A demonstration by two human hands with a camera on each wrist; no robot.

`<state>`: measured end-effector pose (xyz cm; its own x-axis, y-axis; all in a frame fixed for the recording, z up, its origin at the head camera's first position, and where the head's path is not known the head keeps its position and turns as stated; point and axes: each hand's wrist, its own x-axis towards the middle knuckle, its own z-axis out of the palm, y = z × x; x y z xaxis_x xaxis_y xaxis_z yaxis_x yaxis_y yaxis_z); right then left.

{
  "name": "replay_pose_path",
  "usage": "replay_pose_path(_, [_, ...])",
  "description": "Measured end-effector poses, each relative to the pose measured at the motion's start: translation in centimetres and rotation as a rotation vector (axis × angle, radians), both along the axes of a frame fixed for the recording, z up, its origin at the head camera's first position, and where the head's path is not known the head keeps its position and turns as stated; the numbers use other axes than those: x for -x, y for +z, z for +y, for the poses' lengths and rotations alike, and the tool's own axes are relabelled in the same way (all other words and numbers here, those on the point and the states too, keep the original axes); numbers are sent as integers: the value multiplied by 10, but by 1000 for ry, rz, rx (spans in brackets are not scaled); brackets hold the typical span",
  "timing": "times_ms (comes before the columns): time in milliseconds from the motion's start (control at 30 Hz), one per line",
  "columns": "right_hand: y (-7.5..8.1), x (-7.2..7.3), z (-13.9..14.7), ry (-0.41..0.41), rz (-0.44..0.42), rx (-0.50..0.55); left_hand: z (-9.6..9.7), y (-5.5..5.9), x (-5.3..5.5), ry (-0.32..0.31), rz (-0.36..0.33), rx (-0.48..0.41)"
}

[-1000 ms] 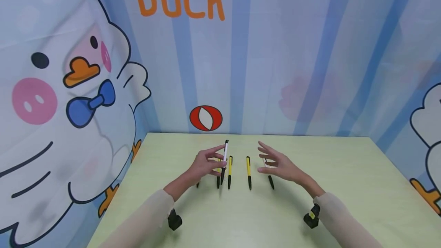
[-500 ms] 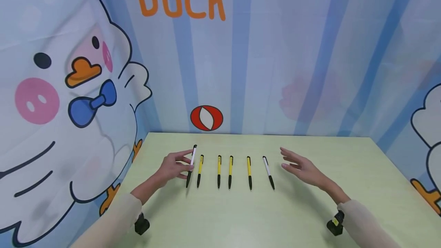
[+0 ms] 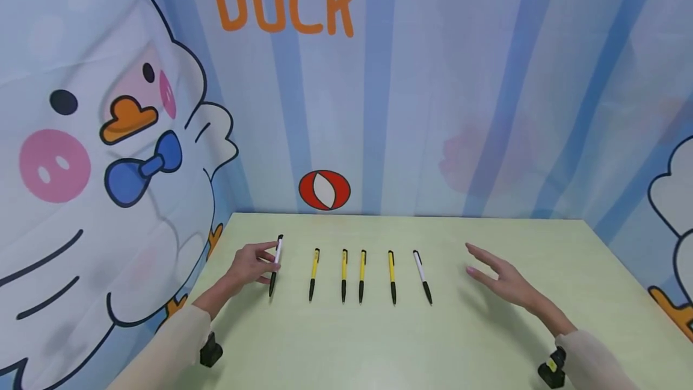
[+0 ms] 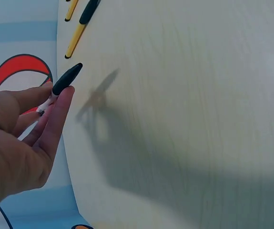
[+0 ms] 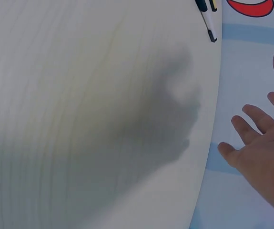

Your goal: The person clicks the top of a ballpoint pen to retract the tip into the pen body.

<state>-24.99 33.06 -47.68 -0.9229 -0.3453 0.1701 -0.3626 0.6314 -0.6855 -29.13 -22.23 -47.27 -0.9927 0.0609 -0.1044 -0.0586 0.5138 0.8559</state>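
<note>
My left hand pinches a white pen with a black grip between thumb and fingers, at the left of a row of pens. In the left wrist view the black grip end of this held pen sticks out past the fingertips, above the table. To its right lie several yellow pens with black grips, the nearest yellow pen apart from my hand. A second white pen lies slanted at the row's right end. My right hand hovers right of it, fingers extended, holding nothing.
The pale wooden table extends around the pens. Behind it hangs a blue striped backdrop with printed ducks, meeting the table's back edge. A small black device sits on the left wrist, another black device on the right.
My left hand has carried the white pen leftward, past the yellow pens, to the row's left side. My right hand has moved right, away from the other white pen.
</note>
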Motion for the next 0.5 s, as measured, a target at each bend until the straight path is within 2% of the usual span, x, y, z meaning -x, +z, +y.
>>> replay_pose_path(233, [-6, -2, 10, -54, -62, -44, -3, -1, 7, 14, -39, 56])
replay_pose_path(500, [-10, -4, 13, -69, -26, -58, 5, -6, 12, -8, -82, 168])
